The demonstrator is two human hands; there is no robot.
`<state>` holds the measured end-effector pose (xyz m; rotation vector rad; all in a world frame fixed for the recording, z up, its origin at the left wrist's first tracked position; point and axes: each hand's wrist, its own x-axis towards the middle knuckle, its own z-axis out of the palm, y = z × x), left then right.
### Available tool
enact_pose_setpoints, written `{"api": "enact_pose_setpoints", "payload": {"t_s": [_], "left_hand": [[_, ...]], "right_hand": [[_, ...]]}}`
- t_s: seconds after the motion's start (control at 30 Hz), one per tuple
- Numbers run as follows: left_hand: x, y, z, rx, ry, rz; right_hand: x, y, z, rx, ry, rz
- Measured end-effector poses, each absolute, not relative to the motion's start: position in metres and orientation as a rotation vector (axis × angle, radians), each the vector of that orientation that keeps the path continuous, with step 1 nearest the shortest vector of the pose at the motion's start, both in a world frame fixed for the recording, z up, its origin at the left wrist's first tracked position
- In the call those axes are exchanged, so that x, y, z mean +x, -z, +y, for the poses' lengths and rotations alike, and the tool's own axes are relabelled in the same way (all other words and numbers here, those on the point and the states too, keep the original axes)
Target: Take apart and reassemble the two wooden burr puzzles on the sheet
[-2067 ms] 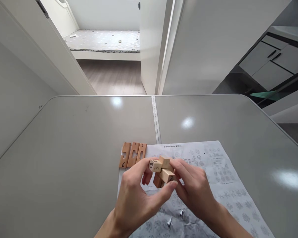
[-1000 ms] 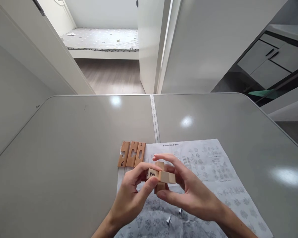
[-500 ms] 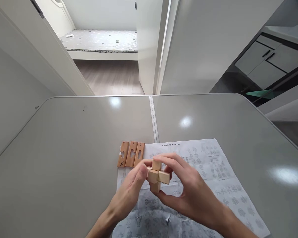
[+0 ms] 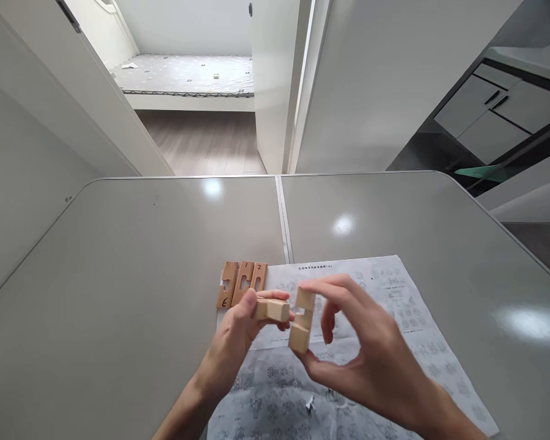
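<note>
In my right hand [image 4: 364,348] a pale notched wooden puzzle piece [image 4: 302,321] stands upright, pinched at its two ends between thumb and fingers. A notch shows in its left side. Just left of it, my left hand [image 4: 245,327] grips light wooden puzzle pieces [image 4: 275,310] that point toward the notched one. My left fingers partly hide these pieces, so I cannot tell how many they are. A narrow gap separates what the two hands hold. Beneath both hands lies a printed paper sheet [image 4: 407,305] covered with small diagrams.
Three flat reddish-brown wooden plates [image 4: 242,284] with cut-outs and handwritten numbers lie at the sheet's upper left corner. A torn scrap [image 4: 310,404] sits low on the paper. The grey table [image 4: 119,275] has a pale seam [image 4: 282,214] across its middle.
The cross-shaped wooden assembly has come apart. My right hand has moved slightly right with the notched piece, while my left hand has drawn left with the rest.
</note>
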<state>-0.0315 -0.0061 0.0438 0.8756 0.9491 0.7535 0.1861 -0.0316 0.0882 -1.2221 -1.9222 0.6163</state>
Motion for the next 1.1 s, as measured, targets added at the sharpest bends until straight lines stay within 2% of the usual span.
{"api": "enact_pose_setpoints", "payload": {"t_s": [0.17,0.33,0.57,0.8,0.97,1.1], "left_hand": [[-0.044,-0.038,-0.006,0.838,-0.800,0.952],[-0.044,-0.034,-0.007,0.888,-0.829,1.004],[-0.036,-0.042,-0.012,1.043,-0.793,1.106],[-0.035,-0.044,-0.019,1.428,-0.878,1.152],[-0.041,-0.042,-0.019,1.509,-0.940,1.128],[-0.046,-0.041,-0.019,1.500,-0.954,1.068]], "right_hand": [[0.206,-0.085,-0.027,-1.371,-0.617,-1.949],[0.210,-0.048,-0.022,-1.467,-0.690,-2.132],[0.195,-0.019,-0.013,-1.420,-0.813,-2.039],[0.183,-0.001,-0.006,-1.344,-0.742,-2.039],[0.193,-0.012,-0.011,-1.294,-0.785,-2.050],[0.200,-0.042,-0.019,-1.229,-1.101,-1.841]]}}
